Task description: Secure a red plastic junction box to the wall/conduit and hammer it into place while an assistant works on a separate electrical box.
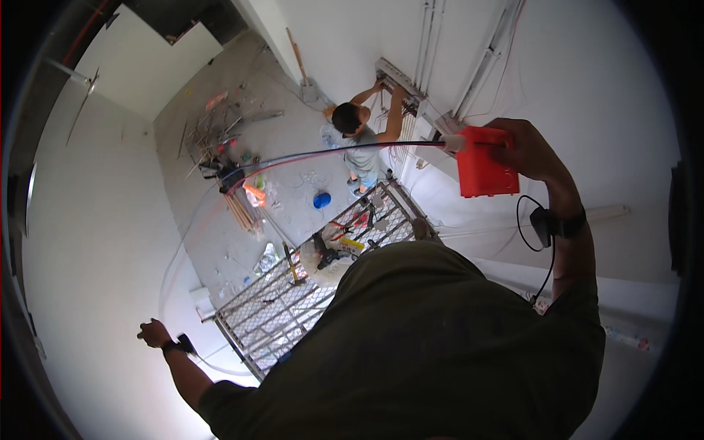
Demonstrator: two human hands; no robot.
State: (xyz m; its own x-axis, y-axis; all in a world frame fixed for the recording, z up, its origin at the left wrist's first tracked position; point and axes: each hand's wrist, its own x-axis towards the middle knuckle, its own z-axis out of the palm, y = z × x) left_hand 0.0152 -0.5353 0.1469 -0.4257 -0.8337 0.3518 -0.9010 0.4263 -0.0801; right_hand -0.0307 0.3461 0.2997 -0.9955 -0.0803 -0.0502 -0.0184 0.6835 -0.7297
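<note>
A grey concrete floor (293, 216) lies below us, beside a white wall (95, 213). Our right hand (524, 147) grips a bright red plastic box (480, 176), held up on our right. Thin blue, red and black wires (330, 149) curve from it toward our left hand (154, 334). We seem to be pulling wire out; next calls for a slow, steady pull. The wires fade against the wall, so we can't tell if our left hand holds them.

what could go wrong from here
Loose tools lie on the mesh platform; a nudge might send one down toward the co-worker below. The long wires sweeping from the red box in the right hand could snag or tug it loose.
</note>
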